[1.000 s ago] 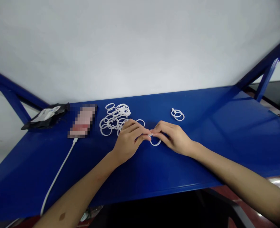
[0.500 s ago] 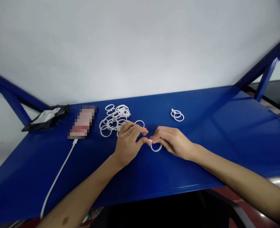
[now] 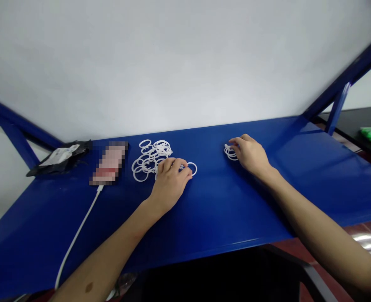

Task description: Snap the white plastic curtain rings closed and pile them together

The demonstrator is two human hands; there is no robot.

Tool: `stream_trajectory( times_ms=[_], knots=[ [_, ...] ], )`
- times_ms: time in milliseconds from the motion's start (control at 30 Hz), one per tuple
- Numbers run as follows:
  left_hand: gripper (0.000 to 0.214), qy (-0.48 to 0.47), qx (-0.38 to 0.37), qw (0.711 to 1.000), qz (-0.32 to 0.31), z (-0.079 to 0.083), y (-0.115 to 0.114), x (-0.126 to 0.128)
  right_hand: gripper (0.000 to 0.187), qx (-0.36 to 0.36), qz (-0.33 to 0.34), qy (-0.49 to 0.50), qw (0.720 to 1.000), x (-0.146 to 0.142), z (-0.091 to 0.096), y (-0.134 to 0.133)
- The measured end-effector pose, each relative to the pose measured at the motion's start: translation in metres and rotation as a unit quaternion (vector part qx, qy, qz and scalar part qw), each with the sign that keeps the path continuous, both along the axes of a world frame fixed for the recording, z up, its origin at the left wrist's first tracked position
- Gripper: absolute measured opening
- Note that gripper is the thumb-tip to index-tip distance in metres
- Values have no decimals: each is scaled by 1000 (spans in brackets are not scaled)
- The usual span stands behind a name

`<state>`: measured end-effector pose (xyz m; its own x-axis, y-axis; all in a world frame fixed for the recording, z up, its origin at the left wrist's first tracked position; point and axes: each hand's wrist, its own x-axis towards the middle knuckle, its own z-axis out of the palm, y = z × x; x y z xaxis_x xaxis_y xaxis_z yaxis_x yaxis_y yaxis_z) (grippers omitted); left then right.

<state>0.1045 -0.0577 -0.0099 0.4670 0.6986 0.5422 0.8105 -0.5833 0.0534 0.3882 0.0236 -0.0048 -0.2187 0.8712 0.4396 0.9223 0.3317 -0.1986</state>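
Blue table (image 3: 223, 209) against a white wall. Left hand (image 3: 169, 182) palm down at the right edge of a pile of white rings (image 3: 149, 158), fingers curled together, tips on a loose ring (image 3: 192, 169); grip impossible to tell. Right hand (image 3: 250, 154) well apart to the right, fingers loosely bent, tips touching a small cluster of rings (image 3: 230, 152); pinch or mere touch unclear. Left of the pile, a blurred phone (image 3: 110, 163) with a white cable (image 3: 78, 233) trailing to the near edge, then a black pouch (image 3: 59, 156). Bare blue surface between and before both hands; slanted blue strut (image 3: 336, 107) far right.
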Motion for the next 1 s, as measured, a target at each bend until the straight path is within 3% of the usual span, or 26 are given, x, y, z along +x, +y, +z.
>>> stream_trajectory(
  times_ms=[167, 267, 333, 433, 500, 700, 833, 900, 1000],
  knots=[
    [11, -48, 45, 996, -54, 7, -4, 5, 26, 49, -4, 3, 999, -7, 5, -6],
    [16, -61, 69, 994, -66, 10, -5, 5, 27, 79, 48, 58, 994, -24, 17, -21],
    [17, -63, 89, 991, -74, 12, -5, 4, 28, 45, 135, 110, 984, -37, 24, -35],
    [15, -60, 112, 988, -87, 14, -6, 4, 26, -75, 234, 168, 955, -53, 27, -55],
    [13, -58, 119, 987, -93, 15, -7, 4, 24, -113, 240, 186, 946, -60, 24, -65],
    [5, -65, 87, 988, -110, 14, -9, 8, 16, -124, 235, 237, 935, -63, 16, -68],
    [30, -115, 30, 988, -101, 13, -10, 8, 15, -143, 226, 269, 925, -62, 19, -67],
    [42, -137, 13, 986, -96, 13, -9, 6, 16, -192, 233, 310, 902, -62, 20, -67],
    [46, -137, 10, 985, -100, 12, -7, 4, 19, -319, 256, 391, 825, -62, 21, -66]
  ],
)
